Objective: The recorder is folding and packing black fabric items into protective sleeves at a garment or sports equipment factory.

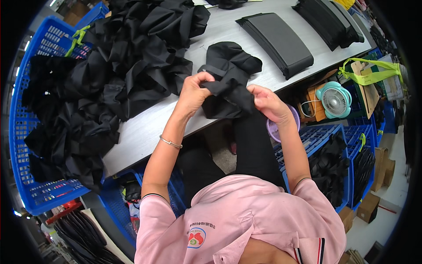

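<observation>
A crumpled piece of black fabric [228,83] is stretched between my two hands, partly over the near edge of the pale table [136,136]. My left hand [194,92] pinches its left side between thumb and fingers. At the fabric's right side, my right hand [269,103] grips an edge with thumb and forefinger. The far part of the cloth rests bunched on the tabletop, while its near part hangs toward my lap. To the left lies a large heap of loose black fabric pieces [132,66], spilling over from a blue basket.
A blue plastic basket [37,193] stands at the left. Stacked flat dark panels [281,42] lie at the far right of the table, with another stack [327,24] beyond. Below right are a small turquoise fan [335,100], a purple round basket [293,119] and blue crates [347,176] holding black pieces.
</observation>
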Tool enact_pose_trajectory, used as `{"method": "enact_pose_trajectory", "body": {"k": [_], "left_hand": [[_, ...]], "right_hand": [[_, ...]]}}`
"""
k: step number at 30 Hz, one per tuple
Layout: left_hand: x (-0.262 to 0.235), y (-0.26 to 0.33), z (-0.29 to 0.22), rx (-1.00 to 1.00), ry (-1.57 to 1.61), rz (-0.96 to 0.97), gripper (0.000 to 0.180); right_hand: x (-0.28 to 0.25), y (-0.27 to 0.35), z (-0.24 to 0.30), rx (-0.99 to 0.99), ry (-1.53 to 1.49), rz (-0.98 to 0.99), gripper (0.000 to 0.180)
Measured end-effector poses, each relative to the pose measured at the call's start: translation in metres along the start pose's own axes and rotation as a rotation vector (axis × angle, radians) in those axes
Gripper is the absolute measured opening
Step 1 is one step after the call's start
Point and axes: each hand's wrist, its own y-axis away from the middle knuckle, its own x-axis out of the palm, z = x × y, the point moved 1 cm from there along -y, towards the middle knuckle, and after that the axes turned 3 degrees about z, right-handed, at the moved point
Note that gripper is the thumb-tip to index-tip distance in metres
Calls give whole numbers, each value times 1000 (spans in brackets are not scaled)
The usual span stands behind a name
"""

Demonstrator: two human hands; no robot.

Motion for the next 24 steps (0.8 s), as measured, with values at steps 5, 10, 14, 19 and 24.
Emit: {"method": "enact_pose_trajectory", "body": {"k": [5, 10, 14, 19, 24], "left_hand": [[10, 4, 19, 44, 52, -252, 18], [40, 15, 41, 89, 55, -453, 16], [26, 24, 34, 66, 41, -581, 14], [35, 27, 27, -49, 167, -268, 11], [9, 45, 29, -73, 458, -118, 25]], "right_hand": [[24, -6, -11, 21, 446, 7, 34], [56, -23, -20, -260, 1213, -154, 22], [26, -15, 2, -321, 1105, -862, 20], [-11, -18, -1, -325, 1066, -759, 37], [-12, 7, -10, -92, 529, -385, 42]]}}
